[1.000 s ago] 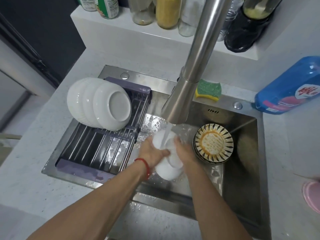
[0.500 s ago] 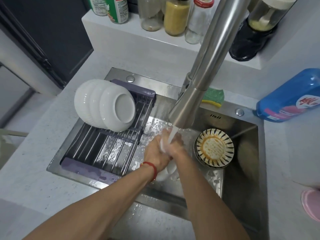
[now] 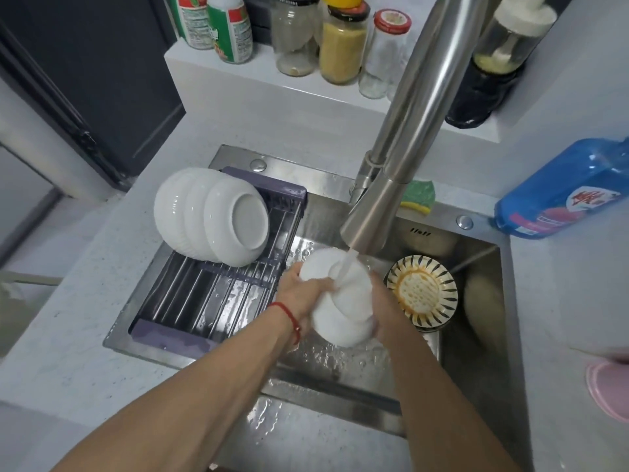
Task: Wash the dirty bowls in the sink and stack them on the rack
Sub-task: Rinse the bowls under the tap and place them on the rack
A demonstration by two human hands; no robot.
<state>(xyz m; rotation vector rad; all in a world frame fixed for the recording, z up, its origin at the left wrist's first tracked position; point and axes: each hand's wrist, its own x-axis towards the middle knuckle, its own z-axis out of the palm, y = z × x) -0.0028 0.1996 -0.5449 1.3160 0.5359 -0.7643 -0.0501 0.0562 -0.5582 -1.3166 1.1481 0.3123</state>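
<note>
A person stood at a steel sink [image 3: 476, 335] set into a pale speckled countertop [image 3: 68, 335], both forearms reaching in. The left hand [image 3: 299, 291] and the right hand [image 3: 386, 301] were clamped on opposite sides of a stack of white bowls [image 3: 340, 301], held tilted under the running stream from the tall steel faucet [image 3: 401, 158]. The left wrist wore a red string bracelet [image 3: 289, 315]. How many bowls the hands held could not be told; motion blurred them.

Just beside the right hand, in the sink's right half, sat a striped bowl [image 3: 422, 291] with orange residue smeared inside. It rested on something dark that could not be made out.

Across the sink's left half lay a purple-framed drying rack [image 3: 221, 294] with metal bars. At its far end three white bowls [image 3: 211, 214] stood on edge, nested together, undersides facing right. Water beaded on the rack and on the sink's front rim.

On the sink's back edge, behind the faucet, lay a green and yellow sponge [image 3: 418, 195]. At the countertop's right edge a blue detergent bottle [image 3: 565, 192] lay on its side, and something pink [image 3: 609, 386] showed at the near right.

A raised white shelf [image 3: 238, 80] behind the sink carried a row of containers: two green-labelled bottles [image 3: 218, 25], a nearly empty glass jar [image 3: 292, 39], a jar of yellow grains [image 3: 343, 46], a red-lidded jar [image 3: 384, 52], and a dispenser with pale yellow contents [image 3: 500, 39]. Dark cabinet panels filled the left of the room.
</note>
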